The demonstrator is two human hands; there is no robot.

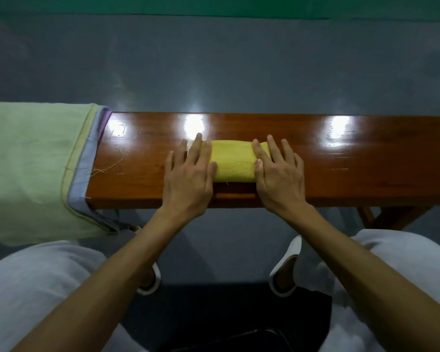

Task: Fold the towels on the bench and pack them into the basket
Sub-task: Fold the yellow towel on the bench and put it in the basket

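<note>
A small yellow towel, folded into a compact block, lies in the middle of the glossy wooden bench. My left hand lies flat with straight fingers on its left end. My right hand lies flat on its right end. Both palms press down on the towel and the bench top. A stack of unfolded towels, light green on top with yellow, blue and purple edges showing beneath, hangs over the bench's left end. No basket is in view.
The grey floor stretches beyond the bench, with a green strip at the far edge. My knees in white trousers and white slippers are below the bench's near edge. Loose threads lie on the wood beside the stack.
</note>
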